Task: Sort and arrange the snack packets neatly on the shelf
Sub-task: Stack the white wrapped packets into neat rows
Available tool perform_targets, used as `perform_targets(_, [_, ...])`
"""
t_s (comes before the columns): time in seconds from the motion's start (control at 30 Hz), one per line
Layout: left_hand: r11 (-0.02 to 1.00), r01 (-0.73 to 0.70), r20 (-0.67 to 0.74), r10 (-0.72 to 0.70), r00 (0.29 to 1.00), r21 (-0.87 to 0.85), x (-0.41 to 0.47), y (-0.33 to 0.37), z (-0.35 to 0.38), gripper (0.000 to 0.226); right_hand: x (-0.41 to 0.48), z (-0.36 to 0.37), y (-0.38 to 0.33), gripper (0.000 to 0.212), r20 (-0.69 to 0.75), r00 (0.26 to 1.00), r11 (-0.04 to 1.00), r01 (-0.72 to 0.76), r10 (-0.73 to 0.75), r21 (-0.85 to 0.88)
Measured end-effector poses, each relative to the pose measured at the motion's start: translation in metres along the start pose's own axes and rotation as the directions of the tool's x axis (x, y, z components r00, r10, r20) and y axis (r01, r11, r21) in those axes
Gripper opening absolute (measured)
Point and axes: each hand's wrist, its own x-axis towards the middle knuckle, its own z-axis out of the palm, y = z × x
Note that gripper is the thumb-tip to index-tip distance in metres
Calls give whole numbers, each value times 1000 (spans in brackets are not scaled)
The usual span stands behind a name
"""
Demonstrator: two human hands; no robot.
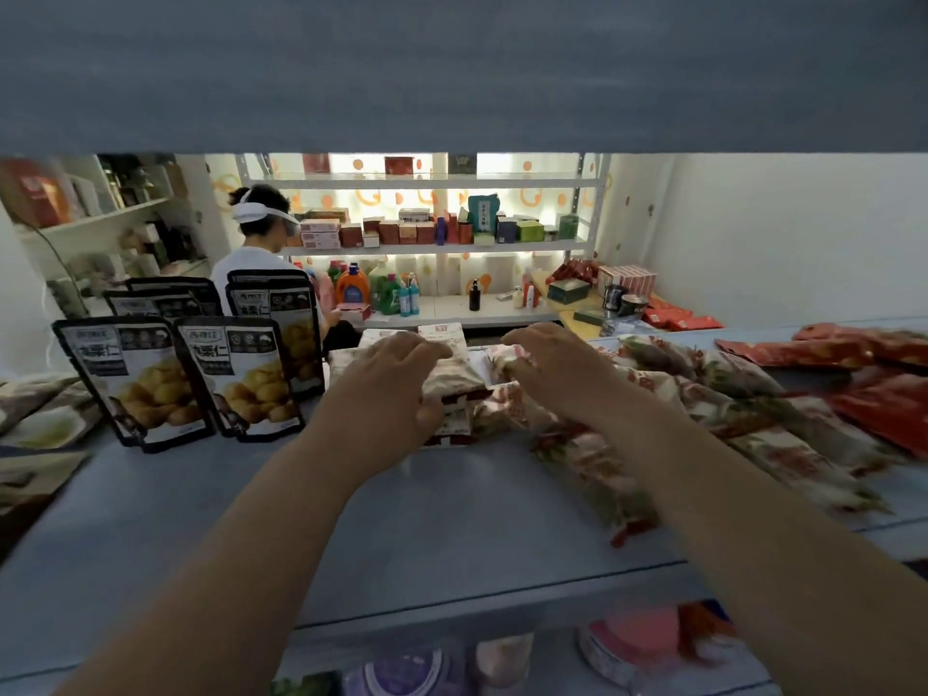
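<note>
Several white packets (456, 419) sitting at centre of shelf (452, 504), beside black pouches (241, 379). We are gripping stack with left hand (381, 389), thumb under, fingers over. Right hand (552, 374) curling over floral packets (728, 394); hold unclear. We are advising: square edges, press evenly, avoid toppling pouches.

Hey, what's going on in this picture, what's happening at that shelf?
A person is sorting snack packets on a grey shelf. Their left hand grips a stack of white-and-red packets at the middle; the right hand rests on the flowery packets beside it, grip unclear. Black pouches stand upright on the left, while red packets lie loose on the right.
</note>
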Motion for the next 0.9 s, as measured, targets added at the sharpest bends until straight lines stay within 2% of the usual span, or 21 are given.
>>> perform_targets(0.07, [996, -87, 35, 86, 996, 19, 14, 21, 7, 52, 5, -6, 26, 38, 74, 996, 997, -41, 47, -72])
perform_targets(0.2, [958, -233, 281, 181, 943, 166, 45, 61, 33, 63, 26, -14, 53, 46, 154, 985, 990, -58, 77, -126])
perform_targets(0.27, [929, -271, 395, 157, 905, 251, 60, 74, 45, 66, 41, -13, 59, 52, 229, 971, 986, -33, 71, -166])
perform_targets(0.33, [923, -245, 457, 88, 885, 297, 71, 79, 54, 66, 59, -9, 65, 58, 312, 946, 980, -20, 83, -200])
perform_targets(0.43, [936, -191, 438, 44, 898, 296, 78, 81, 66, 67, 81, -3, 80, 55, 431, 895, 980, -30, 115, -198])
perform_targets(0.5, [949, -164, 398, 44, 916, 271, 80, 81, 70, 68, 92, 1, 89, 42, 462, 882, 981, -6, 96, -193])
perform_targets(0.57, [958, -142, 374, 40, 926, 248, 81, 80, 72, 71, 98, 2, 98, 40, 471, 880, 982, 31, 61, -184])
perform_targets(0.67, [977, -113, 316, 51, 948, 183, 81, 82, 76, 69, 101, 1, 109, 39, 471, 882, 984, 63, 22, -164])
perform_targets(0.8, [981, -125, 265, 82, 961, 151, 83, 95, 89, 85, 94, -9, 130, 50, 477, 879, 989, 62, 11, -136])
perform_targets(0.9, [991, -97, 289, 65, 955, 96, 92, 108, 98, 84, 88, -16, 148, 54, 469, 883, 987, 70, 4, -142])
